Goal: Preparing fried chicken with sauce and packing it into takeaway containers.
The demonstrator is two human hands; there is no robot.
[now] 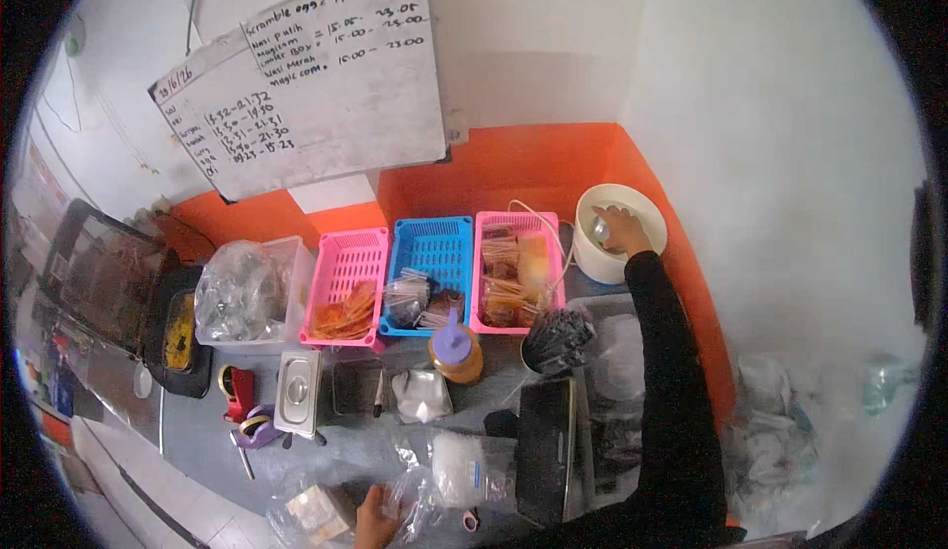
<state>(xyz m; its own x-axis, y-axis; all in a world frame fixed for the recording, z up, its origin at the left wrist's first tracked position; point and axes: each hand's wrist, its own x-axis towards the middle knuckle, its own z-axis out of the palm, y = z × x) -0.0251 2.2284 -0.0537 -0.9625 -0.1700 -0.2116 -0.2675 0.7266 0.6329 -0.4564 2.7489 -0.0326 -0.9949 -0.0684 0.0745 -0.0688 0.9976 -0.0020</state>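
Observation:
My right hand [624, 230] reaches into a round white container [611, 267] at the back right, its fingers on a small shiny round thing [601, 230], perhaps a ladle or lid. Near the front edge, my left hand [378, 517] holds a clear plastic bag [411, 501]. Left of that hand lies a clear bag with a pale block-shaped item [320, 513] inside. A clear pack of white material [461, 467] lies to its right, with small scissors [471, 521] just below it.
Two pink baskets [355, 253] and a blue basket [433, 253] hold small packets. A purple-capped bottle [455, 356], a lidded steel container [298, 393], a red tape dispenser [238, 393], a dark tablet-like slab [546, 445] and a cup of black wrapped utensils [559, 338] stand nearby. An orange partition [689, 312] borders the right.

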